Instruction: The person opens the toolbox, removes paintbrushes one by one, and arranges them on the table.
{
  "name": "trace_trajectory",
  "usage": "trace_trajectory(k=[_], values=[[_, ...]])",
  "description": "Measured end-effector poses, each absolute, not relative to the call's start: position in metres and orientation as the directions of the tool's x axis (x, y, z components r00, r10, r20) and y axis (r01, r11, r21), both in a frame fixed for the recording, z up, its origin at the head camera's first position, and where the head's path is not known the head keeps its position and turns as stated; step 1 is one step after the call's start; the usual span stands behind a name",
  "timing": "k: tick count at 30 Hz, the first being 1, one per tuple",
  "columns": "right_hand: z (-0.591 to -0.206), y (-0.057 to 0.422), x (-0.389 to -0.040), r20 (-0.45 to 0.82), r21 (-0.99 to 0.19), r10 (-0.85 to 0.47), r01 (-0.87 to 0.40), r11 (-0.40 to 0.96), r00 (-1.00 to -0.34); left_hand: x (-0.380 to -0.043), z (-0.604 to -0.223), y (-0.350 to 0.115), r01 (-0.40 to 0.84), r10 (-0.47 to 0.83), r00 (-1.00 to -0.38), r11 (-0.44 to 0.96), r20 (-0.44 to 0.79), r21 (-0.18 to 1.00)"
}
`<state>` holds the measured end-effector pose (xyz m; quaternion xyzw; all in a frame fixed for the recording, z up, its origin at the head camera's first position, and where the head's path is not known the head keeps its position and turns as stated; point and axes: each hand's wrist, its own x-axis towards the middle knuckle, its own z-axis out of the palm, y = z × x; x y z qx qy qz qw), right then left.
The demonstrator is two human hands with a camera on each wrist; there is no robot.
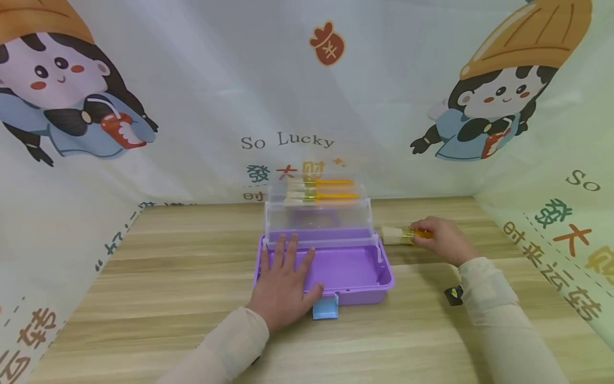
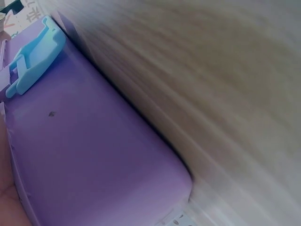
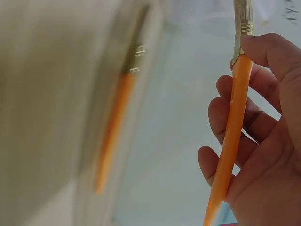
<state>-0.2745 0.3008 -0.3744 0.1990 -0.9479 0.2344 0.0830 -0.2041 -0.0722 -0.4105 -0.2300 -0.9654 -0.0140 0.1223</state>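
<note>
A purple box (image 1: 345, 266) with raised clear plastic parts (image 1: 316, 216) and a light blue latch (image 1: 325, 308) stands on the table. My left hand (image 1: 284, 290) rests on its left side with fingers spread straight; the left wrist view mostly shows the purple box wall (image 2: 94, 136). Right of the box, my right hand (image 1: 446, 240) pinches a flat paintbrush with an orange handle (image 3: 236, 108), thumb on its metal band. Another orange-handled paintbrush (image 3: 115, 117) appears blurred beside it. Several paintbrushes (image 1: 321, 196) lie at the clear parts; whether inside or behind them I cannot tell.
A small black object (image 1: 453, 294) lies on the wood-grain table (image 1: 182, 277) beside my right forearm. Printed white cloth (image 1: 192, 80) hangs at the back and both sides, meeting the table edges.
</note>
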Motion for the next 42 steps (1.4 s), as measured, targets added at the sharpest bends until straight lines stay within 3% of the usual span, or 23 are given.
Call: trace_trajectory(k=[16, 34, 42], values=[[-0.405, 0.314, -0.288, 0.017, -0.346, -0.426, -0.405, 0.846, -0.905, -0.203, -0.411, -0.073, 0.449, 0.442, -0.863, 0.893, 0.243, -0.028], [-0.4, 0.312, -0.288, 0.011, -0.367, -0.426, -0.399, 0.84, -0.905, -0.205, -0.412, -0.074, 0.455, 0.443, -0.857, 0.89, 0.264, -0.017], [-0.357, 0.287, -0.286, 0.133, -0.37, -0.405, -0.425, 0.826, -0.905, -0.204, -0.411, -0.074, 0.45, 0.44, -0.862, 0.893, 0.253, -0.02]])
